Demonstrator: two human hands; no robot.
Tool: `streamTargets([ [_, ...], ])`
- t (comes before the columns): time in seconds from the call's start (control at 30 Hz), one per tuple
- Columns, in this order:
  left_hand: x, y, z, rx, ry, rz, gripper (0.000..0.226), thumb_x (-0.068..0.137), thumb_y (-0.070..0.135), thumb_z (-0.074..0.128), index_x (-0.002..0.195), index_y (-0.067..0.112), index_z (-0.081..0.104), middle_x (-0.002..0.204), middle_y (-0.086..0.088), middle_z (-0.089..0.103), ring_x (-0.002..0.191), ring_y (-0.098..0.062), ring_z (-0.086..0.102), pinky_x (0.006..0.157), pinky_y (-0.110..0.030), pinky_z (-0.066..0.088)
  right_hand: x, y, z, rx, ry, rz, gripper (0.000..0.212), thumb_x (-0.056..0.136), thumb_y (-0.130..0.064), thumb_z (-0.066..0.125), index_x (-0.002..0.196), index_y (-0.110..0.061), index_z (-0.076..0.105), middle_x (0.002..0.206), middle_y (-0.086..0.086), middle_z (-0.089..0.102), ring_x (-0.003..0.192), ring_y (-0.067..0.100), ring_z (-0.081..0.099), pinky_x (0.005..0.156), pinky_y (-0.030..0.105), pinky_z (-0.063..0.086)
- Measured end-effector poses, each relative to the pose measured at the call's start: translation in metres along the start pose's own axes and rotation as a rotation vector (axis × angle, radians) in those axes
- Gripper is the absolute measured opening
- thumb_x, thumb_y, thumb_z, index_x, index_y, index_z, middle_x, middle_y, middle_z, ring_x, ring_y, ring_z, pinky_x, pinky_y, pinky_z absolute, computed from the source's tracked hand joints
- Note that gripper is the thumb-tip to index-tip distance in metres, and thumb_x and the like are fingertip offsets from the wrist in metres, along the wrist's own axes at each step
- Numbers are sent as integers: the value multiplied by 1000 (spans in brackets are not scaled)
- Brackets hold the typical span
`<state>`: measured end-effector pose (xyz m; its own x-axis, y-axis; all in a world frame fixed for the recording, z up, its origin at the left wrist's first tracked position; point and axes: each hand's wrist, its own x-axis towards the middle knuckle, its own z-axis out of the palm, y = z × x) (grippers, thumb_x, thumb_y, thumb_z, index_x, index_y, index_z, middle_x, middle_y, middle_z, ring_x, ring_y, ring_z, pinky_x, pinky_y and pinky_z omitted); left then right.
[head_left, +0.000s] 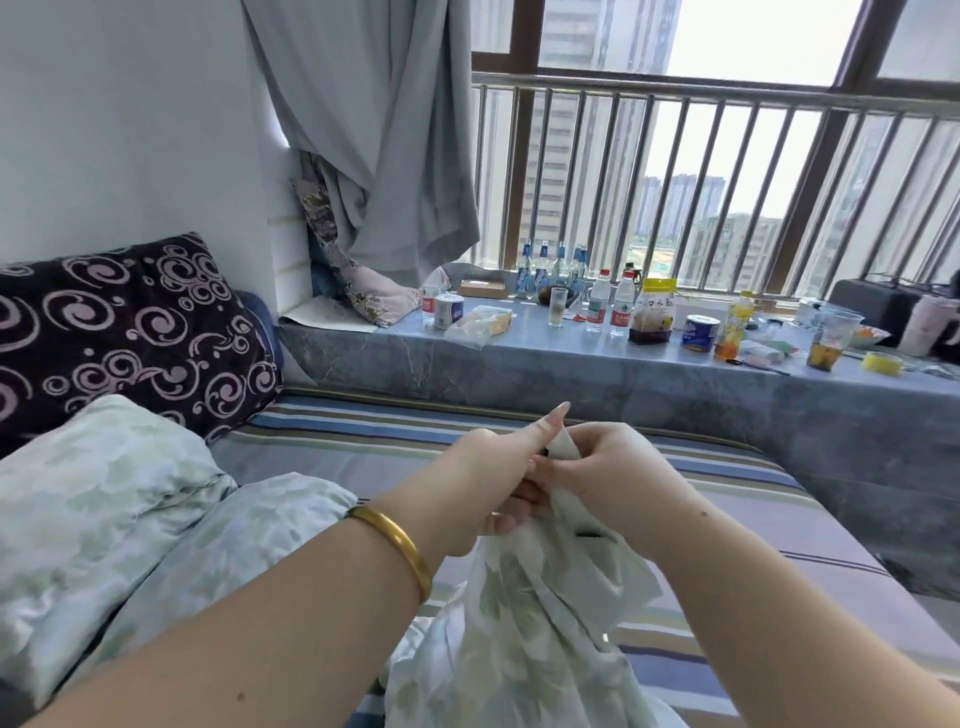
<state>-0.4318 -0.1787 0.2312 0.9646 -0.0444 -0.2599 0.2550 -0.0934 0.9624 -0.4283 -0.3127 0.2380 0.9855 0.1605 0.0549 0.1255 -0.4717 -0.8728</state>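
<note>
Both my hands meet above the striped bed sheet (363, 441), holding up one end of a pale green leaf-print cloth (524, 623) that hangs down toward me. My left hand (483, 478), with a gold bangle on its wrist, grips the cloth from the left, thumb raised. My right hand (613, 483) pinches the cloth's top corner, fingers curled round the fabric. A small dark mark or fastener shows on the cloth just below my right hand.
A dark pillow with swirl pattern (124, 332) lies at the left, and a bunched pale green quilt (119, 519) lies in front of it. The grey window ledge (571, 384) behind the bed carries several bottles, cups and jars. A grey curtain (384, 135) hangs at the window bars.
</note>
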Motion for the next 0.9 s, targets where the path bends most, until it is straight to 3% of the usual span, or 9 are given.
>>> streamTargets([
  [0.1,4,-6,6,-137,6,-55,49,79,67,66,73,18,72,56,2,63,57,-15,60,51,-23,49,0,1,1,81,-67,55,14,75,-24,85,79,-12,78,82,11,78,86,35,74,85,53,58],
  [0.2,6,-16,9,-362,-18,-119,34,90,47,65,86,15,75,55,0,70,49,-13,67,48,-21,53,-1,6,-9,273,-231,121,18,73,-21,85,83,-6,80,91,17,77,81,32,74,82,47,61],
  [0.33,14,-28,10,-515,-38,-76,21,100,19,54,100,8,72,93,-14,73,83,-25,69,71,-34,61,-4,16,-21,520,-406,214,27,82,-22,76,95,1,76,95,19,73,78,26,71,70,35,59],
  [0.43,18,-30,8,-554,-46,24,22,103,24,51,95,9,66,82,-9,74,75,-19,70,65,-31,59,-3,20,-27,588,-320,228,31,82,-25,75,101,0,76,99,20,74,79,26,71,68,36,60],
  [0.5,19,-29,2,-567,-36,73,23,100,30,55,90,10,63,76,-6,73,68,-17,70,60,-28,58,-1,22,-32,534,-128,230,34,80,-27,78,101,0,75,96,20,76,79,28,71,72,41,62],
  [0.57,18,-28,-2,-569,-9,82,23,97,32,59,90,10,61,76,-7,71,67,-17,69,59,-28,58,2,22,-36,276,131,158,25,78,-30,82,85,-7,78,81,11,78,73,24,68,71,40,60],
  [0.63,15,-27,0,-591,-45,88,21,96,28,61,90,8,60,72,-7,71,63,-16,69,58,-27,58,1,19,-33,20,296,42,24,74,-36,84,70,-15,73,65,3,73,62,17,61,60,33,53],
  [0.77,5,-26,8,-643,-166,65,21,88,13,67,102,-3,67,85,-13,76,72,-16,74,66,-25,61,-2,12,-13,-163,279,-50,36,77,-43,79,72,-8,70,63,12,65,57,15,51,56,30,45],
  [0.9,1,-23,6,-696,-166,64,10,90,1,63,100,-1,62,83,-14,75,73,-21,74,66,-30,63,-6,11,-9,264,53,110,39,84,-45,73,84,-6,75,82,24,71,70,25,60,72,46,58],
])
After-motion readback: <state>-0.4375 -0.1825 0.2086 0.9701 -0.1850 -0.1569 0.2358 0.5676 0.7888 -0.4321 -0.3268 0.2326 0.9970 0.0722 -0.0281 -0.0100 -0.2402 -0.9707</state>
